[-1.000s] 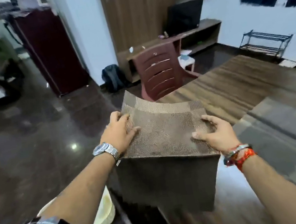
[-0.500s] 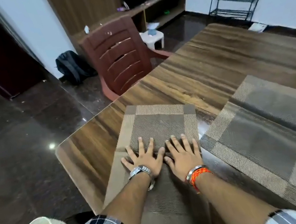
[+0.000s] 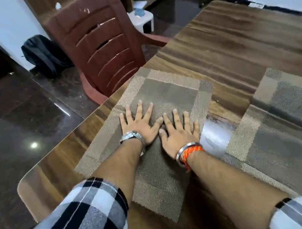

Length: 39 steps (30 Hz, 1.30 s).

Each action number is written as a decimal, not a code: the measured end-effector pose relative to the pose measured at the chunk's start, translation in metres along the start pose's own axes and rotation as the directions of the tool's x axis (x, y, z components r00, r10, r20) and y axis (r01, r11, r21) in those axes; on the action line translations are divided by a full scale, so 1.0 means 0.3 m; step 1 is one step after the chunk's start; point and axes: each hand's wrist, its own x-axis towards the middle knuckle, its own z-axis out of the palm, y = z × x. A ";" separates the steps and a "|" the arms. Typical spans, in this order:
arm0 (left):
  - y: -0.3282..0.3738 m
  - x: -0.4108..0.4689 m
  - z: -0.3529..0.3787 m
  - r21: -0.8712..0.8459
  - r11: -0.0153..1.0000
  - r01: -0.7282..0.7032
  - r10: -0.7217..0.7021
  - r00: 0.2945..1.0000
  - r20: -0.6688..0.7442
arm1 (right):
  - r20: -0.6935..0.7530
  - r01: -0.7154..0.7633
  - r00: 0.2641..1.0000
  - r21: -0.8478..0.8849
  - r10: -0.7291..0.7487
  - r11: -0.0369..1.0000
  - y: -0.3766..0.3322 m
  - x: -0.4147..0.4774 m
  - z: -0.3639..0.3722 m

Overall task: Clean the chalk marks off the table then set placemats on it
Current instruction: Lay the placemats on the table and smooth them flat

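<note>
Placemat, woven and brown, lies flat near the corner of the wooden table, with a second placemat to its right across a strip of bare wood. The person's left hand and right hand rest side by side on its middle, palms down, fingers straight and spread, gripping nothing. The weave looks thin, light and pliable, and likely to slide on the glossy tabletop. It is probably best shifted by flat pressure or lifted by pinching two opposite edges.
</note>
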 end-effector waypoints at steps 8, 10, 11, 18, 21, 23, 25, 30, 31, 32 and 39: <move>0.111 0.288 -0.041 0.034 0.993 -0.115 0.116 0.993 -0.017 | -0.041 -0.124 0.991 0.003 0.124 0.992 0.066 0.228 -0.073; 0.132 0.342 -0.049 0.042 0.989 -0.139 0.140 0.990 -0.012 | -0.055 -0.153 0.987 0.012 0.153 0.988 0.078 0.268 -0.080; 0.140 0.363 -0.053 0.044 0.988 -0.150 0.151 0.988 -0.010 | -0.065 -0.163 0.984 0.012 0.163 0.987 0.082 0.284 -0.082; 0.203 0.506 -0.079 0.045 0.980 -0.193 0.195 0.980 -0.038 | -0.127 -0.209 0.970 0.007 0.208 0.978 0.120 0.422 -0.107; 0.221 0.549 -0.084 0.054 0.976 -0.211 0.212 0.977 -0.030 | -0.142 -0.227 0.964 0.012 0.226 0.974 0.130 0.455 -0.114; 0.224 0.569 -0.086 0.048 0.973 -0.227 0.229 0.973 -0.034 | -0.152 -0.238 0.959 0.014 0.238 0.971 0.130 0.472 -0.115; 0.225 0.576 -0.086 0.034 0.973 -0.229 0.231 0.970 -0.073 | -0.155 -0.244 0.958 0.014 0.243 0.970 0.131 0.483 -0.118; 0.244 0.515 -0.074 0.033 0.995 -0.089 0.095 0.964 -0.250 | -0.158 -0.247 0.956 0.010 0.245 0.969 0.142 0.496 -0.129; 0.245 0.499 -0.068 0.021 0.997 -0.075 0.078 0.967 -0.241 | -0.153 -0.254 0.955 0.013 0.253 0.967 0.144 0.500 -0.133; 0.240 0.484 -0.063 -0.001 0.998 -0.064 0.062 0.974 -0.219 | -0.149 -0.261 0.954 0.017 0.260 0.965 0.145 0.506 -0.140; 0.216 0.446 -0.045 -0.082 0.996 -0.021 0.012 0.993 -0.116 | -0.135 -0.257 0.958 -0.001 0.254 0.966 0.145 0.517 -0.145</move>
